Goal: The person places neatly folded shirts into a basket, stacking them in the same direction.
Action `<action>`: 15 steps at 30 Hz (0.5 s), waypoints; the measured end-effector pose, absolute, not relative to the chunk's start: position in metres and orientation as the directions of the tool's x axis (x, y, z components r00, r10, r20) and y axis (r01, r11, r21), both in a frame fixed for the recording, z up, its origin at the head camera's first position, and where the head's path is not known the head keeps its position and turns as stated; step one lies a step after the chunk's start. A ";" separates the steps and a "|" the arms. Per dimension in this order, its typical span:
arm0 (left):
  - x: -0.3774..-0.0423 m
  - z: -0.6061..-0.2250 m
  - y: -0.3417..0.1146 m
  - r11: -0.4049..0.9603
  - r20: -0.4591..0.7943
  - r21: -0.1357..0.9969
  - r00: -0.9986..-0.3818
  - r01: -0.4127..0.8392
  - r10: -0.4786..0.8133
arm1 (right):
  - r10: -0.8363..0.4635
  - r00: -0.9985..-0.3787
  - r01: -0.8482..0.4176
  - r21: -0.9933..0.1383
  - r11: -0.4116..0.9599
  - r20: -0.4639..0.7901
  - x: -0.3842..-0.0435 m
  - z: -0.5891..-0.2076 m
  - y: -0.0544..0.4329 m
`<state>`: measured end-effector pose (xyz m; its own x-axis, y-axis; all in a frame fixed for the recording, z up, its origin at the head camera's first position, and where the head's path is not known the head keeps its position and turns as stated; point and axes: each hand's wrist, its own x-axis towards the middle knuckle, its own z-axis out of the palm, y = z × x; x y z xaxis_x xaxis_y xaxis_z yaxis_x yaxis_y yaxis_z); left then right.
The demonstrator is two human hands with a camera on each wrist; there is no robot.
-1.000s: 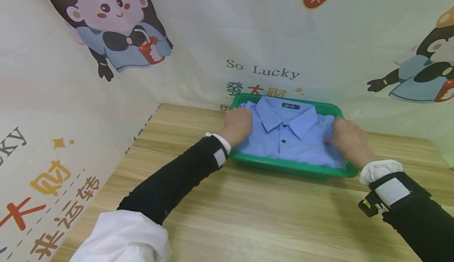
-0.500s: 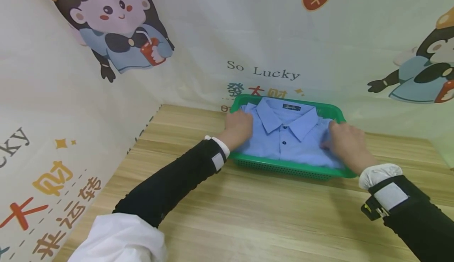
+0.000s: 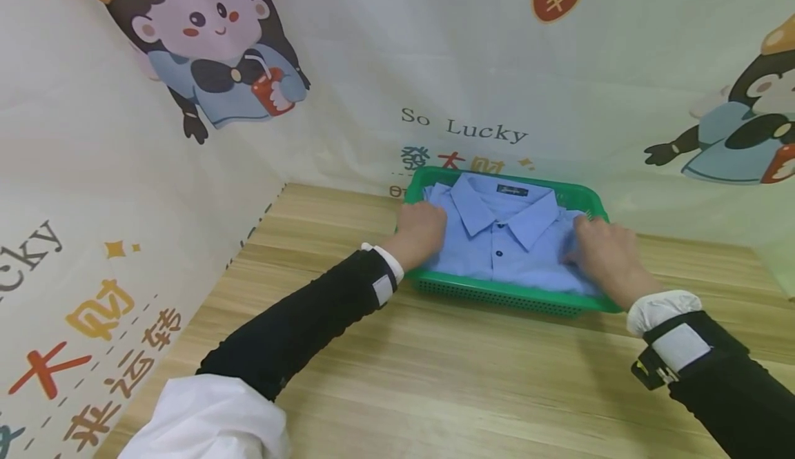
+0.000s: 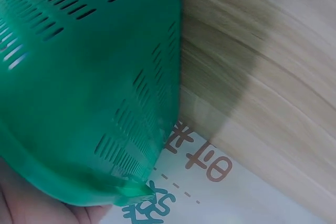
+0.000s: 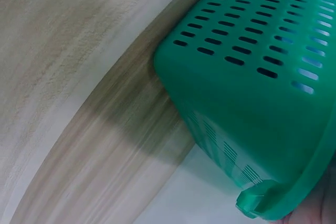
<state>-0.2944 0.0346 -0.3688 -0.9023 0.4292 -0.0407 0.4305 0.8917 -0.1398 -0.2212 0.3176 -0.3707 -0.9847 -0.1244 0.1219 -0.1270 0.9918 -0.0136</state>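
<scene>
A light blue button-up shirt (image 3: 524, 262), folded with its collar towards the back, lies in a green plastic basket (image 3: 497, 297) on the wooden table. My left hand (image 3: 420, 231) holds the shirt's left side with curled fingers, just inside the basket's rim. At the opposite side my right hand (image 3: 609, 255) grips the shirt's right edge, thumb lying on the cloth. Both sets of fingertips are hidden. In the left wrist view, part of the left hand (image 4: 31, 203) shows past the basket's rim; the right wrist view shows a bit of the right hand (image 5: 315, 208) past the rim too.
The wooden table (image 3: 472, 383) extends in front of the basket and to both sides. Behind it and along the left hangs a pale printed cloth (image 3: 366, 52) with cartoon figures and lettering. The basket stands close to the rear cloth.
My right hand has shifted slightly inward, with the shirt's right edge, exposing more of the basket's right rim. The left hand stays nearly in place. The head view has shifted slightly.
</scene>
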 end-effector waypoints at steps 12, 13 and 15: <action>-0.294 -0.371 0.029 0.785 -0.119 0.019 -0.778 0.619 0.617 | -0.331 -0.940 -0.339 -0.138 0.930 0.080 -0.226 -0.377 0.317; -0.295 -0.369 0.029 0.783 -0.143 0.040 -0.772 0.621 0.620 | -0.342 -0.938 -0.348 -0.163 0.923 0.063 -0.226 -0.375 0.317; -0.297 -0.366 0.028 0.771 -0.198 0.080 -0.748 0.631 0.633 | -0.358 -0.934 -0.353 -0.207 0.912 0.017 -0.227 -0.371 0.318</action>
<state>-0.2972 0.0277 -0.3656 -0.7485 0.6330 -0.1978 0.6313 0.7714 0.0801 -0.2275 0.3181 -0.3715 -0.9337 -0.3576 0.0165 -0.3531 0.9124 -0.2068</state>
